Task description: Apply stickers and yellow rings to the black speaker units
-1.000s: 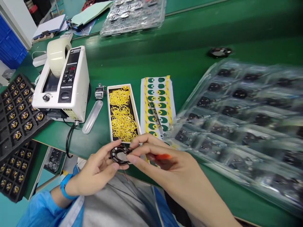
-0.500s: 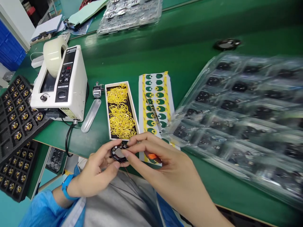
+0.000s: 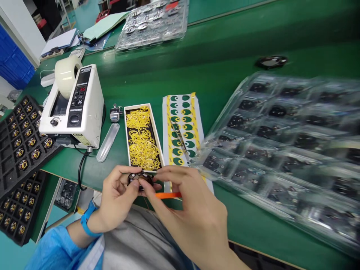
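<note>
Note the dark round part (image 3: 142, 175), partly finger-hidden, six o'clock from the white box (image 3: 155, 135), pinched at nine o'clock by the left hand (image 3: 119, 195), thumbed from three o'clock by the curled right hand (image 3: 195, 202) with indiscernible grip

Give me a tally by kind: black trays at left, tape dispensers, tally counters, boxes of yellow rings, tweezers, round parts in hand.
Black trays at left: 2
Tape dispenser: 1
Tally counter: 1
Box of yellow rings: 1
Tweezers: 1
Round part in hand: 1
Total: 7
</note>
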`<move>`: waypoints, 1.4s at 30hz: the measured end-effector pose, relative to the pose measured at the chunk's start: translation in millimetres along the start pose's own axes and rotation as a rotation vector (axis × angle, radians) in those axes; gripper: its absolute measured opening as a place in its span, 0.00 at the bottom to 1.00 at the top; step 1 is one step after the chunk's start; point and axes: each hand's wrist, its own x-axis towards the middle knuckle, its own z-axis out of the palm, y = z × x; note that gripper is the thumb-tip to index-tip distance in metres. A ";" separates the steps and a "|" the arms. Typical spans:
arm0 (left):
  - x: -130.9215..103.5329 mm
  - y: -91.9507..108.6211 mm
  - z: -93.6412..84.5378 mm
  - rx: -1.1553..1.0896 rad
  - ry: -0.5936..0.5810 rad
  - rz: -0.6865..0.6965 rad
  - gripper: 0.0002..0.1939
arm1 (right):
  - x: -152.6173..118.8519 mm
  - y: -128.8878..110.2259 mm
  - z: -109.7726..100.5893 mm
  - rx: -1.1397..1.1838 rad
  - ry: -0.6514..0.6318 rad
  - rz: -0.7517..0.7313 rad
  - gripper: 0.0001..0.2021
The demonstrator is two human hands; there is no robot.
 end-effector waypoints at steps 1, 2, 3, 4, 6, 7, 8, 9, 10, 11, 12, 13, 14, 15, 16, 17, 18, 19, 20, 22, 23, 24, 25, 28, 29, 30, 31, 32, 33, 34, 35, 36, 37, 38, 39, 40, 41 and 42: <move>-1.3 -0.3 -0.1 0.012 0.006 0.015 0.19 | 2.4 1.3 -1.5 0.044 -0.039 0.014 0.02; -2.9 -0.2 -1.0 0.034 0.009 0.036 0.18 | 5.8 3.0 -3.4 0.108 -0.098 0.026 0.01; -4.2 0.5 -2.7 0.067 0.007 0.058 0.17 | 9.9 4.9 -5.5 0.183 -0.161 0.033 0.03; -4.6 1.9 -5.1 0.115 -0.005 0.079 0.16 | 14.5 6.9 -7.6 0.252 -0.216 0.031 0.05; -1.5 7.5 -11.3 0.271 -0.064 0.110 0.13 | 24.0 10.8 -10.9 0.301 -0.271 -0.012 0.08; 2.3 11.4 -14.7 0.372 -0.103 0.135 0.12 | 28.3 12.3 -12.1 0.263 -0.282 -0.058 0.09; 7.3 15.5 -17.7 0.476 -0.138 0.173 0.10 | 32.1 13.5 -12.9 0.191 -0.287 -0.120 0.08; 13.0 19.4 -20.4 0.564 -0.157 0.230 0.08 | 35.1 14.4 -13.4 0.100 -0.282 -0.190 0.08; 18.8 22.7 -22.3 0.621 -0.155 0.293 0.07 | 36.9 14.8 -13.8 0.004 -0.261 -0.259 0.08; 24.2 25.1 -23.6 0.639 -0.134 0.344 0.06 | 37.4 14.8 -14.0 -0.080 -0.223 -0.325 0.08; 28.6 26.5 -24.1 0.619 -0.101 0.370 0.05 | 36.4 14.7 -14.1 -0.138 -0.167 -0.380 0.08; 31.9 27.0 -23.9 0.570 -0.062 0.362 0.04 | 33.9 14.5 -14.1 -0.171 -0.102 -0.424 0.08; 33.8 26.7 -23.0 0.500 -0.026 0.320 0.04 | 30.2 14.4 -13.8 -0.188 -0.042 -0.462 0.08; 34.6 25.8 -21.7 0.420 0.005 0.252 0.07 | 25.6 14.6 -13.3 -0.199 0.000 -0.499 0.09; 34.3 24.6 -19.9 0.339 0.027 0.174 0.10 | 20.8 14.9 -12.5 -0.211 0.018 -0.536 0.10; 33.3 23.2 -18.0 0.264 0.045 0.104 0.14 | 16.6 15.3 -11.2 -0.227 0.032 -0.571 0.10; 31.7 22.0 -16.0 0.201 0.060 0.046 0.17 | 13.4 15.8 -9.5 -0.249 0.046 -0.592 0.11; 29.8 20.8 -14.2 0.152 0.070 0.002 0.19 | 11.7 16.1 -7.6 -0.270 0.060 -0.593 0.11; 27.6 19.9 -12.5 0.117 0.073 -0.026 0.21 | 11.8 16.4 -5.6 -0.282 0.080 -0.578 0.11; 22.9 18.6 -10.2 0.074 0.056 -0.050 0.24 | 16.1 16.3 -1.8 -0.271 0.107 -0.538 0.10; 20.5 18.1 -9.4 0.064 0.043 -0.055 0.25 | 19.5 16.1 -0.4 -0.255 0.104 -0.526 0.09; 18.2 17.6 -8.8 0.061 0.031 -0.056 0.27 | 22.9 16.0 0.5 -0.237 0.089 -0.522 0.09; 15.8 17.0 -8.3 0.064 0.023 -0.053 0.28 | 25.9 15.9 1.1 -0.219 0.079 -0.523 0.09; 9.8 14.9 -6.2 0.078 0.021 -0.020 0.29 | 29.9 16.7 0.9 -0.144 0.043 -0.501 0.08; 8.3 14.1 -5.4 0.083 0.022 -0.002 0.28 | 29.8 17.4 0.6 -0.109 0.029 -0.492 0.08; 7.0 13.4 -4.5 0.092 0.025 0.017 0.26 | 29.2 18.2 0.4 -0.075 0.013 -0.486 0.08; 6.1 12.7 -3.8 0.107 0.030 0.039 0.24 | 28.5 19.3 0.2 -0.046 0.002 -0.490 0.08; 5.3 12.2 -3.2 0.127 0.038 0.060 0.22 | 27.8 20.4 0.1 -0.032 -0.008 -0.500 0.08; 4.8 11.8 -2.9 0.150 0.046 0.077 0.20 | 27.2 21.6 0.1 -0.033 -0.011 -0.519 0.07; 4.4 11.6 -2.7 0.173 0.052 0.089 0.18 | 26.8 22.7 0.0 -0.044 -0.010 -0.544 0.07; 4.3 11.5 -2.8 0.194 0.057 0.097 0.16 | 26.8 23.8 0.0 -0.061 -0.009 -0.570 0.06; 4.3 11.5 -2.9 0.212 0.059 0.101 0.14 | 27.1 24.7 -0.1 -0.077 -0.010 -0.592 0.06; 4.5 11.5 -3.1 0.227 0.060 0.101 0.13 | 27.6 25.5 -0.3 -0.091 -0.010 -0.605 0.06; 4.8 11.6 -3.3 0.239 0.060 0.100 0.13 | 28.5 26.1 -0.6 -0.098 -0.013 -0.611 0.06; 5.2 11.5 -3.3 0.248 0.059 0.099 0.12 | 29.6 26.7 -0.9 -0.100 -0.020 -0.613 0.06; 5.5 11.2 -3.3 0.254 0.059 0.096 0.12 | 30.9 27.3 -1.3 -0.099 -0.027 -0.615 0.06; 5.9 10.8 -3.2 0.255 0.059 0.091 0.12 | 32.3 28.1 -1.7 -0.096 -0.037 -0.618 0.07; 6.1 10.2 -3.0 0.254 0.059 0.085 0.12 | 33.7 28.9 -2.1 -0.092 -0.044 -0.624 0.07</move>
